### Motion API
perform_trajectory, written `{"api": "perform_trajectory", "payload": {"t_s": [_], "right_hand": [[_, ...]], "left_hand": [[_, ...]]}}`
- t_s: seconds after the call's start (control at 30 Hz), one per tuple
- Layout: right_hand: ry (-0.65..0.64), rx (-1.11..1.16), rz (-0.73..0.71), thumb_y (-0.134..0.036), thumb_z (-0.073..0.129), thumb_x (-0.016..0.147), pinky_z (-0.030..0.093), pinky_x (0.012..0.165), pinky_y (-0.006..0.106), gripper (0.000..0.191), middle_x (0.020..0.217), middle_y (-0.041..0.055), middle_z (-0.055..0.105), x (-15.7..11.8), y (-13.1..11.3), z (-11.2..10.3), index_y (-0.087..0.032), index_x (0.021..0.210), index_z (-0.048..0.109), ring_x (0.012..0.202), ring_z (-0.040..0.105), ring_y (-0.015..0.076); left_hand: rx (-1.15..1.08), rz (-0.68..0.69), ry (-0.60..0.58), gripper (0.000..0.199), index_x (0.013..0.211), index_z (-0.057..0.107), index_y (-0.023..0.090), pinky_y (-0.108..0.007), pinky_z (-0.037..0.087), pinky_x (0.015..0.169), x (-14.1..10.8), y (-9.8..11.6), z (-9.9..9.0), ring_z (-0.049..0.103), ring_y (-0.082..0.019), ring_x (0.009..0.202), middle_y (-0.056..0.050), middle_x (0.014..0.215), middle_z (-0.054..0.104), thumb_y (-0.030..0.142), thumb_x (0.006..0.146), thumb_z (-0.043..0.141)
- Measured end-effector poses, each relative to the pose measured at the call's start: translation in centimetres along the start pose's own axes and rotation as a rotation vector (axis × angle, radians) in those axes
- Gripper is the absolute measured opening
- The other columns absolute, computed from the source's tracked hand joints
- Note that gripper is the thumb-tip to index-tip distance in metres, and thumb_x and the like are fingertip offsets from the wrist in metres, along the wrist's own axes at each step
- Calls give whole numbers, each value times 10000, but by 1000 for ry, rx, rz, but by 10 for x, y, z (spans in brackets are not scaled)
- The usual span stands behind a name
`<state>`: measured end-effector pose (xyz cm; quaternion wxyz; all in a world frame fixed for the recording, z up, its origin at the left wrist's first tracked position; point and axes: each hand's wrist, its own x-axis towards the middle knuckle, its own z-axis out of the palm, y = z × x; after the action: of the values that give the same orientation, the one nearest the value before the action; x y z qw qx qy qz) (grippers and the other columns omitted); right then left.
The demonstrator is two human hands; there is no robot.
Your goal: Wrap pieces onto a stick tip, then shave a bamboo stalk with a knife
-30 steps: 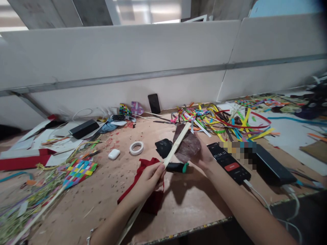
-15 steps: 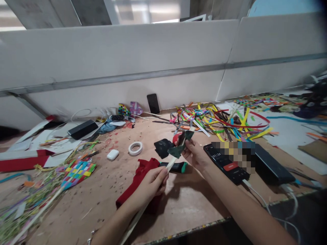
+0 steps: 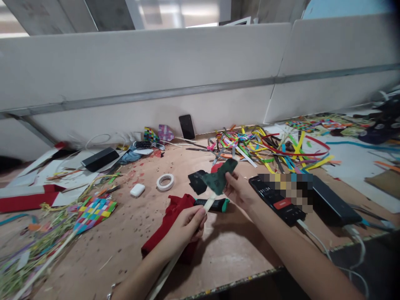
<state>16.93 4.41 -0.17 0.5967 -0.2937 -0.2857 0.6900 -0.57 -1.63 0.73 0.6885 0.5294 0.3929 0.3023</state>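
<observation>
My left hand (image 3: pixel 191 221) is closed round a long pale flat strip (image 3: pixel 210 202), which runs from the lower edge up to a dark green piece (image 3: pixel 217 178). That piece looks like cloth or paper and covers the strip's upper end. Its right side is pinched between the thumb and fingers of my right hand (image 3: pixel 237 187). Beneath my hands lie a red cloth (image 3: pixel 170 221) and a cutter with a black and green handle (image 3: pixel 220 204). Black scraps (image 3: pixel 197 182) and a red round item (image 3: pixel 216 168), partly hidden, lie just behind the green piece.
A roll of white tape (image 3: pixel 165 182) and a white earphone case (image 3: pixel 137 190) lie left of centre. Coloured strips (image 3: pixel 250 143) are heaped at the back. On the right are a phone (image 3: pixel 271 204) and a black box (image 3: pixel 333 202) with cables. A woven colourful fan (image 3: pixel 96 210) lies left.
The dark green piece has gone from folded to spread out flatter at the strip's top, its face turned toward me. My right hand has shifted slightly; my left hand stays almost still.
</observation>
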Motion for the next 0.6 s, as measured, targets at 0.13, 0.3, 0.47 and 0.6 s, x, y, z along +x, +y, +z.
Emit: {"api": "perform_trajectory", "payload": {"t_s": [0.13,0.3,0.47,0.6], "right_hand": [[-6,-4,-9,-337,751,570,518,786,282,405,863,-6,656,1,3,3,-227,928,599,859,621,144],[6,-3,-121,-452,733,564,519,791,316,395,880,14,657,7,-14,-2,-191,834,610,801,629,153],[3,-12,-36,-466,742,536,521,729,268,417,858,4,663,3,-9,-2,-195,817,596,752,626,131],[33,11,31,-345,773,528,516,668,234,363,808,-40,660,-2,6,5,-217,813,587,697,618,100]], "left_hand": [[-69,-15,-26,404,618,372,157,-108,143,309,2,-2,0,217,6,289,107,376,269,514,776,475],[-117,-68,-85,394,623,369,161,-107,163,296,0,-6,1,193,6,274,108,348,276,506,785,467],[-147,-108,-93,376,622,377,157,-100,142,292,-3,-3,1,182,4,266,102,333,286,477,808,449],[-216,-129,-63,382,619,357,168,-94,164,277,-3,1,3,172,0,259,103,329,289,491,796,457]]}}
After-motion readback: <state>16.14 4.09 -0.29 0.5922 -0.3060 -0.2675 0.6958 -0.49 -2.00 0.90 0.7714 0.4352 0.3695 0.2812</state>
